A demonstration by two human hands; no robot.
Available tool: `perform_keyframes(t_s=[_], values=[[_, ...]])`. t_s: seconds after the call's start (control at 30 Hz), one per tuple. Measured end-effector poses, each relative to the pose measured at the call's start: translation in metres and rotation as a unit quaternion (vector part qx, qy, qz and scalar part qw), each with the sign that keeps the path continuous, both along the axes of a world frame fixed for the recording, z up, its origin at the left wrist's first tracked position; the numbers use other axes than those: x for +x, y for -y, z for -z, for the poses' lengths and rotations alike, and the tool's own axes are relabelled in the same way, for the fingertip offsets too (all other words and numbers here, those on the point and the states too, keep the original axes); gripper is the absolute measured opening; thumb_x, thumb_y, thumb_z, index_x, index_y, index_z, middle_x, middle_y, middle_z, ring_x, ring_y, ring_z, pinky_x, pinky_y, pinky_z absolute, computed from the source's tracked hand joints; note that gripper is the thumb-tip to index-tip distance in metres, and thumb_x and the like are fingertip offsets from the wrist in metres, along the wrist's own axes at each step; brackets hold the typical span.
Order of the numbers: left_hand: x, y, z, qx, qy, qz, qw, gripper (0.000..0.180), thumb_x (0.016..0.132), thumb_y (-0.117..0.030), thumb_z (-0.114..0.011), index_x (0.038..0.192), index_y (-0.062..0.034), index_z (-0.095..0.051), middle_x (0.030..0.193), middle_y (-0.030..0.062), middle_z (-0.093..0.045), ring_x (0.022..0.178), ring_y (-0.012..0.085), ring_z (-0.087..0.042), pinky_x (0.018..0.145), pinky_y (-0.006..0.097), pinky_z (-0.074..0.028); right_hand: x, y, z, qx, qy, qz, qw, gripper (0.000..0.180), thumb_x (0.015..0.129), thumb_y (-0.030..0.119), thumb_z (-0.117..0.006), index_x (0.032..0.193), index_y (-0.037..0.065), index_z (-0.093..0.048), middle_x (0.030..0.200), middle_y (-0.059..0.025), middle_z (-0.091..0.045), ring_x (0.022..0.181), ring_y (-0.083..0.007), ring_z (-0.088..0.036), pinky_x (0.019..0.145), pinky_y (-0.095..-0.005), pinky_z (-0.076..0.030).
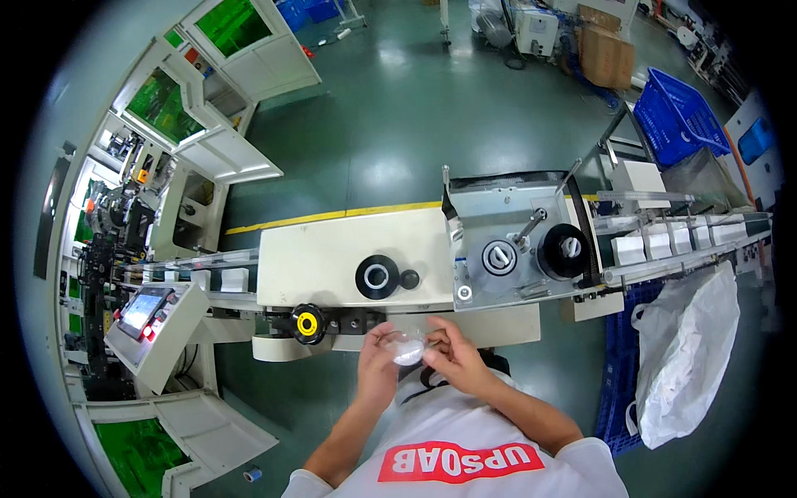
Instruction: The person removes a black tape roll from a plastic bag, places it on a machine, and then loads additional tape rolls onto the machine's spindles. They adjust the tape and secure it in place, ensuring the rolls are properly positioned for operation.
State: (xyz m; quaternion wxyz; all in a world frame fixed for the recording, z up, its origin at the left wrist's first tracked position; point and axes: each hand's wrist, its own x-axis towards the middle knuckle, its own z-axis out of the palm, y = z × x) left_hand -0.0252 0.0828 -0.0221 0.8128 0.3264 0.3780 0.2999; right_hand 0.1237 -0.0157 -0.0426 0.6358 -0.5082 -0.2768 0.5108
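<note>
Close to my body, both hands hold a small clear plastic piece, like a bag or film, with a white round part (408,353) in it; its exact kind is too small to tell. My left hand (379,363) grips its left side, fingers curled. On the other side, my right hand (455,358) pinches the edge with thumb and fingers. Just beyond my hands, a black ring-shaped reel (365,277) lies on a cream machine cover (307,249), beside a small black round piece (409,279).
A black handwheel with a yellow centre (308,324) juts out near my left hand. Right of the reel stands a metal unit with a black spool (564,251). White boxes (658,246) line a conveyor. A control panel (143,310) is at left, a white sack (685,357) at right.
</note>
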Motion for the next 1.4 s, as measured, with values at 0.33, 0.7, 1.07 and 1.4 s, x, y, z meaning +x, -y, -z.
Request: perform_keyframes(t_s=[0.33,0.7,1.07,1.4], values=[[-0.004,0.017,0.115,0.101,-0.198,0.15,0.963,0.055,0.084,0.008,-0.065,0.134,-0.0023,-0.045,0.135,0.01,-0.05,0.115,0.0206,-0.056,0.087,0.032,-0.053,0.025,0.028,0.132,-0.194,0.214,0.018,0.957,0.031,0.086,0.006,-0.071,0.114,-0.003,-0.061,0.093,-0.0136,-0.068,0.078,-0.0191,-0.067,0.07,-0.0318,-0.056],[0.029,0.007,0.148,0.472,-0.271,0.294,0.786,0.042,0.084,-0.008,-0.071,0.123,-0.0036,-0.056,0.128,0.0162,-0.056,0.117,0.0357,-0.055,0.094,0.046,-0.05,0.026,0.039,0.152,-0.206,0.378,0.145,0.891,0.028,0.086,0.008,-0.065,0.113,0.001,-0.061,0.102,-0.0194,-0.068,0.091,-0.037,-0.068,0.078,-0.0436,-0.055],[0.062,0.03,0.146,0.585,-0.134,0.393,0.697,0.031,0.087,-0.009,-0.067,0.118,-0.0027,-0.063,0.128,0.0178,-0.057,0.117,0.0387,-0.053,0.098,0.049,-0.043,0.016,0.084,0.143,-0.248,0.412,0.18,0.858,0.025,0.08,0.008,-0.064,0.103,0.004,-0.068,0.106,-0.0221,-0.061,0.097,-0.0445,-0.061,0.084,-0.0485,-0.052],[0.061,0.031,0.14,0.517,-0.143,0.39,0.749,0.018,0.084,-0.004,-0.068,0.102,-0.0023,-0.066,0.111,0.0153,-0.064,0.09,0.0321,-0.066,0.08,0.038,-0.054,0.042,0.299,0.243,-0.545,0.203,0.339,0.739,0.031,0.068,0.022,-0.077,0.09,0.0,-0.074,0.081,-0.0143,-0.074,0.074,-0.0243,-0.071,0.072,-0.0376,-0.057]])
